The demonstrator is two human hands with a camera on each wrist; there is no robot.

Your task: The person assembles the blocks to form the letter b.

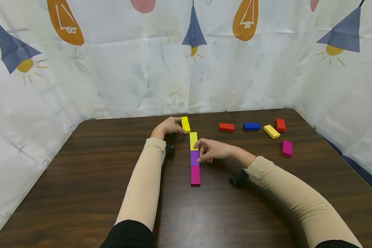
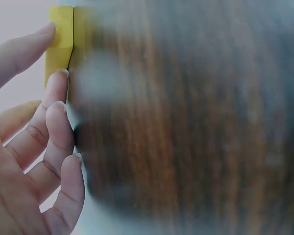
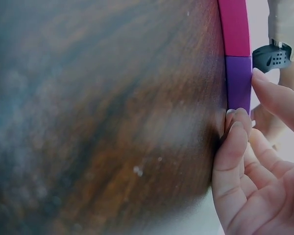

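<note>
A straight row of blocks runs away from me in the head view: a magenta block (image 1: 195,175) nearest, then a purple block (image 1: 194,158), then a yellow block (image 1: 193,140). Just beyond it and slightly left lies another yellow block (image 1: 185,124), turned at a small angle. My left hand (image 1: 169,126) holds this far block from its left side, thumb and index finger apart on it; the left wrist view shows the block (image 2: 61,29) at the fingertips. My right hand (image 1: 215,150) touches the row's right side, index finger by the nearer yellow block and thumb at the purple one.
On the right of the dark wooden table (image 1: 105,179) lie a red block (image 1: 226,127), a blue block (image 1: 251,126), a pale yellow block (image 1: 271,131), a second red block (image 1: 280,125) and a magenta block (image 1: 287,148). A patterned curtain (image 1: 127,75) hangs behind the table.
</note>
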